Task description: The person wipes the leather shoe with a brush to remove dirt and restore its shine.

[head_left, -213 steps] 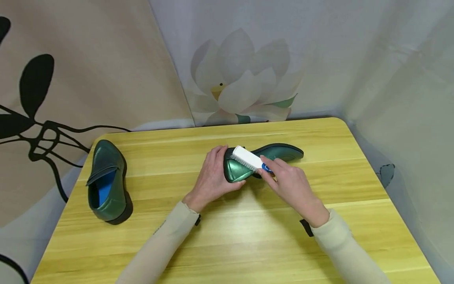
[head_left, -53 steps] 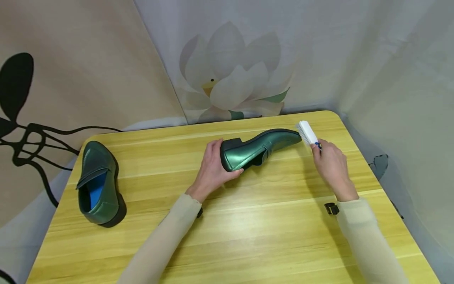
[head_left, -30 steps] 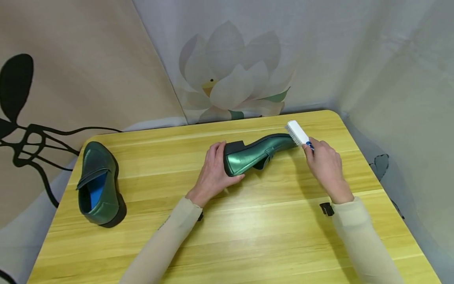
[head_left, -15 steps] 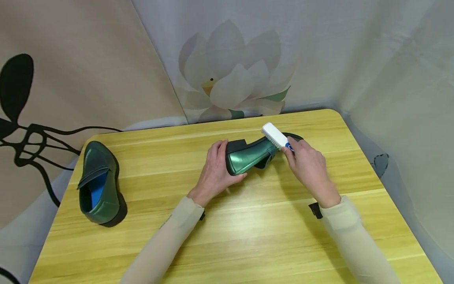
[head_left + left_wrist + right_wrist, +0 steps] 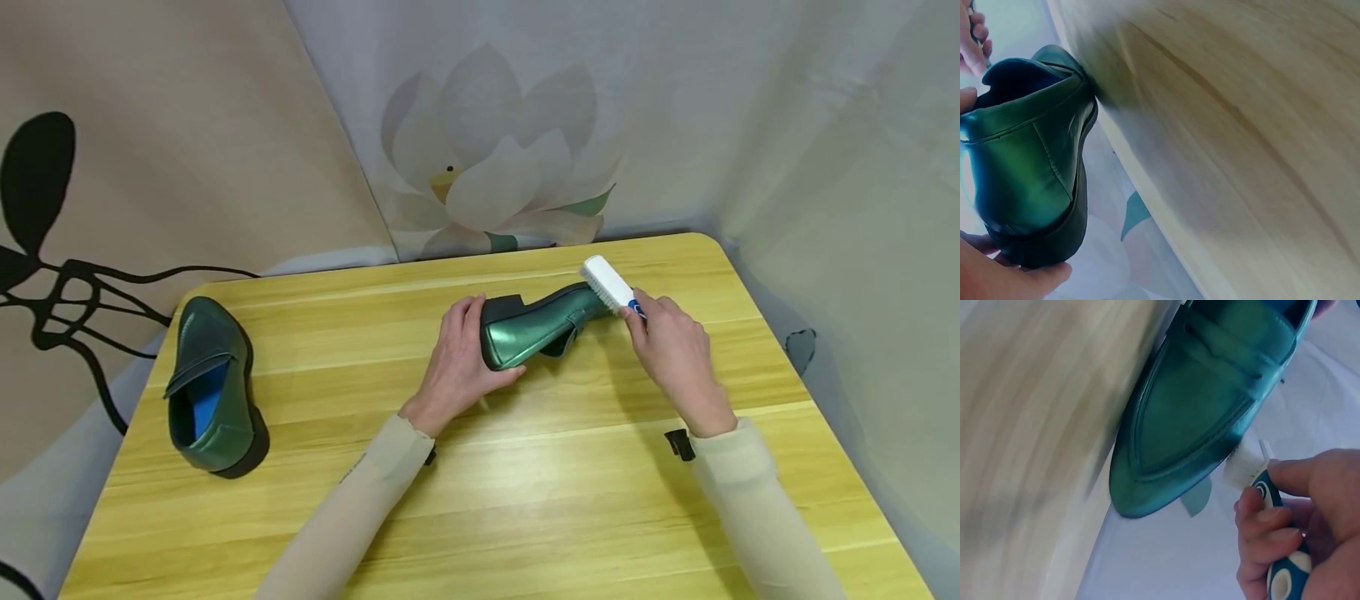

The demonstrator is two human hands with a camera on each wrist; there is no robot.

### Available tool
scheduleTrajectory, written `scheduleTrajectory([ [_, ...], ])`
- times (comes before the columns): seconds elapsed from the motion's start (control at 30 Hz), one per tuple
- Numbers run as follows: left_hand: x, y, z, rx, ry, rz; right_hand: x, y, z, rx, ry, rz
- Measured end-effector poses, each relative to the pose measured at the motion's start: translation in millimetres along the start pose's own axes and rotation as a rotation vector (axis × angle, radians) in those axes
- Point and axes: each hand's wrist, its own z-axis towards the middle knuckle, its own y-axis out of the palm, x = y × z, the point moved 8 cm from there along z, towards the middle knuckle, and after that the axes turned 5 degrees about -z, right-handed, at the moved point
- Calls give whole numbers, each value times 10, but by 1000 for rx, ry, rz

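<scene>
A green metallic loafer (image 5: 528, 329) lies tipped on its side, its dark sole and heel facing the back of the table. My left hand (image 5: 457, 358) grips it round the heel; in the left wrist view fingers curl under the heel (image 5: 1041, 250). My right hand (image 5: 675, 354) holds a white-headed brush (image 5: 607, 283) by its blue and white handle (image 5: 1282, 550). The bristles (image 5: 1244, 464) touch the shoe's side near the toe, as the right wrist view shows. In the head view the brush and hand cover the toe tip.
A second green loafer (image 5: 213, 387) with a blue insole stands upright at the left of the wooden table (image 5: 525, 500). Pale curtains (image 5: 487, 125) with a flower print hang behind the table's back edge. A black branching shape (image 5: 75, 292) is at the left.
From the heel, the brush went out past the toe, then back to mid-shoe, and now sits nearer the toe again. My left hand keeps its hold on the heel, and the loafer has shifted slightly.
</scene>
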Motion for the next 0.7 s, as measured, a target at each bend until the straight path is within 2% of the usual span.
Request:
scheduleTrajectory([
  [0.13, 0, -5, -5, 3, 1, 4, -107, 19, -36, 7, -40, 15],
  [0.23, -8, 4, -14, -3, -1, 6, -57, 30, -52, 7, -22, 30],
  [0.43, -44, 7, -30, -1, -35, -22, 330, 78, -79, -53, 62, 63],
  [0.6, -78, 13, -37, -6, -82, -48, 714, 139, -143, -93, 148, 46],
  [0.7, -80, 15, -35, 1, -89, -57, 793, 152, -162, -97, 174, 40],
])
